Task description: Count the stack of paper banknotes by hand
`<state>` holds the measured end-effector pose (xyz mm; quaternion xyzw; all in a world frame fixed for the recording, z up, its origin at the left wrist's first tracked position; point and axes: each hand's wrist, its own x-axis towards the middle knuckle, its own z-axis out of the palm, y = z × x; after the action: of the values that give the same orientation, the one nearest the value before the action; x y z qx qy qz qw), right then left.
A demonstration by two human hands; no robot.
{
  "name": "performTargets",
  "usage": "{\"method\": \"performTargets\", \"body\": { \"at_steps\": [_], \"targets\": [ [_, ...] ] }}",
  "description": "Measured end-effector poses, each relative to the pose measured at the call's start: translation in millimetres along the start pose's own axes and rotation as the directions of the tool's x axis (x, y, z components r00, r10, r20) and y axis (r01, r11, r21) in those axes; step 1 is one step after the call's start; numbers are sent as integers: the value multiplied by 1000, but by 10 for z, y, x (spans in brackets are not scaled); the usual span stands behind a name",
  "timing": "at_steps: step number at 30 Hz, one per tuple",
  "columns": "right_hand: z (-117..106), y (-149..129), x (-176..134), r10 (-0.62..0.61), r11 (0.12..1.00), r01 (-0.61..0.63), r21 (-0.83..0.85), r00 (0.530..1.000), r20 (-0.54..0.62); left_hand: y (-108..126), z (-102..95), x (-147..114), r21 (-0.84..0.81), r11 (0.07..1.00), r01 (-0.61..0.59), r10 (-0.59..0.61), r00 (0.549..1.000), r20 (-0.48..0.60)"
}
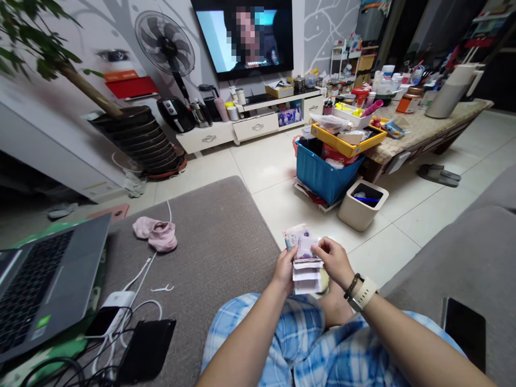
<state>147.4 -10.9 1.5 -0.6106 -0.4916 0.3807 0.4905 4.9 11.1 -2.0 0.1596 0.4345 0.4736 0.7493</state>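
Observation:
A bundle of banknotes is held above my lap, its notes fanned in steps with white edges toward me. My left hand is closed around the left side of the bundle, thumb on top. With thumb and fingers pinched, my right hand grips the upper right corner of a purplish note. Other notes with printed figures stick out at the far end. A bracelet and a pale-strapped watch are on my right wrist. How many notes there are cannot be seen.
On the grey sofa lie a laptop, pink socks, a power strip, cables and a black pouch. A phone lies at right. Ahead are a waste bin, a blue box and a cluttered table.

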Motion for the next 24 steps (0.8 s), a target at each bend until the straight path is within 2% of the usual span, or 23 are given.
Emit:
{"method": "performTargets", "body": {
  "at_steps": [11, 24],
  "targets": [
    [17, 35, 5, -49, 987, 38, 155, 996, 74, 22, 27, 4, -51, 999, 6, -9, 999, -46],
    [9, -4, -4, -51, 983, 34, 180, 994, 91, 21, 21, 14, -46, 999, 9, -10, 1000, -16]
  ]
}}
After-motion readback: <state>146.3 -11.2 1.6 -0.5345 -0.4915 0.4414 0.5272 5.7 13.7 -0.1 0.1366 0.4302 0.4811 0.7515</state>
